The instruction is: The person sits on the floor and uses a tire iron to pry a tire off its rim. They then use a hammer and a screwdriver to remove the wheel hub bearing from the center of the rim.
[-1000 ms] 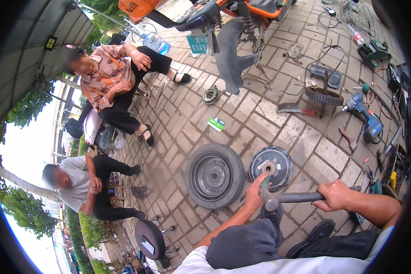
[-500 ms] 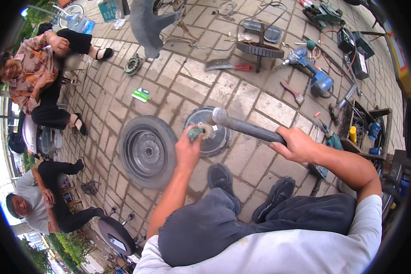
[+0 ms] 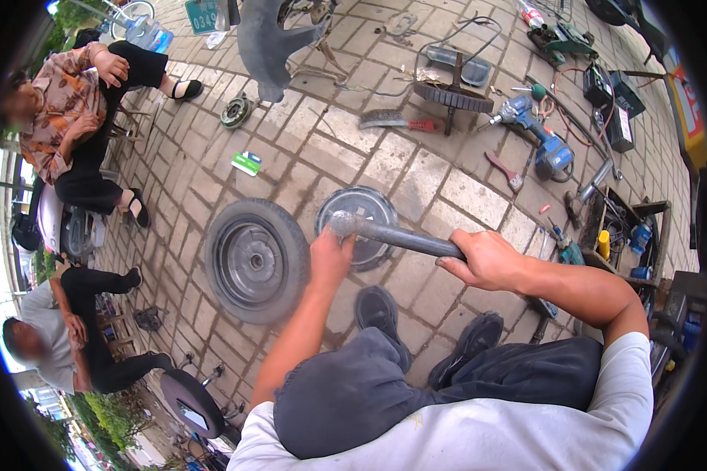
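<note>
My right hand (image 3: 483, 259) is wrapped round the dark handle of a hammer (image 3: 407, 237). The hammer's round metal head is right over my left hand (image 3: 331, 250), whose fingers are closed. The green-handled tool seen in that hand half a second ago is now hidden by the hammer head. Beneath them a round black disc (image 3: 381, 206) lies on the paving, its middle covered by the hammer. To the left of my left hand a small wheel with a tyre (image 3: 289, 228) lies flat.
Two people (image 3: 75, 118) sit at the left. A blue cordless power tool (image 3: 548, 149), red-handled wire brush (image 3: 420, 125), paintbrush (image 3: 504, 170) and toothed wheel on a shaft (image 3: 452, 96) lie ahead. At the right stands a wooden toolbox (image 3: 597, 224). A round stool (image 3: 192, 400) is at lower left.
The hammer has swung down and left, its head now over my left hand and the green handle. My right hand has shifted left; my left hand stays near the disc.
</note>
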{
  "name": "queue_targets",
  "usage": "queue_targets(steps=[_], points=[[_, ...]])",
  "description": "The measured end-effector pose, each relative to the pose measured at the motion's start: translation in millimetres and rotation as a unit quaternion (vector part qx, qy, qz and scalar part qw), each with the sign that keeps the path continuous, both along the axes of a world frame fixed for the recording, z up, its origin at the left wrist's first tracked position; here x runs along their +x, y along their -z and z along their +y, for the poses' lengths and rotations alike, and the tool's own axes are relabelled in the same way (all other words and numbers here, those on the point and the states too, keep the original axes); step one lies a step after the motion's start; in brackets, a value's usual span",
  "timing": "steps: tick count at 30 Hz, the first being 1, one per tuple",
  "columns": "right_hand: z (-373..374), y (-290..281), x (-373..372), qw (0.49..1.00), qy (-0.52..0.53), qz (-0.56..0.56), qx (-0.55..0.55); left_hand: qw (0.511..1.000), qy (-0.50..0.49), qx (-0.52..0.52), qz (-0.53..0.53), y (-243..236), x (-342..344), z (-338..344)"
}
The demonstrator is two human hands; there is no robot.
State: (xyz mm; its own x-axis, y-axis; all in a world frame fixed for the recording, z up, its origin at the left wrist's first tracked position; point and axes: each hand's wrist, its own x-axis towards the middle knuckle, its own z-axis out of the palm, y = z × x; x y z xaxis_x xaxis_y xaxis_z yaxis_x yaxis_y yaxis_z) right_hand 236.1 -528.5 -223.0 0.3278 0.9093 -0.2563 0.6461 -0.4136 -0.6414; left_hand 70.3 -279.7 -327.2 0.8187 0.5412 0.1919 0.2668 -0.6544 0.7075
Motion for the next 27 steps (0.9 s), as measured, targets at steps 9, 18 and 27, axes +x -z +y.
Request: queue_targets(steps=[9,18,27], points=[[-14,15,1,0.997,0.004,0.014,0.077,0.999,0.010,-0.002,0.045,16,-6,4],[-16,4,11,0.999,0.046,0.021,0.010,0.975,-0.082,-0.196,-0.065,7,-16,22],[-43,49,53,0.975,0.186,0.063,-0.108,0.876,-0.111,-0.458,-0.103,-42,19,36]])
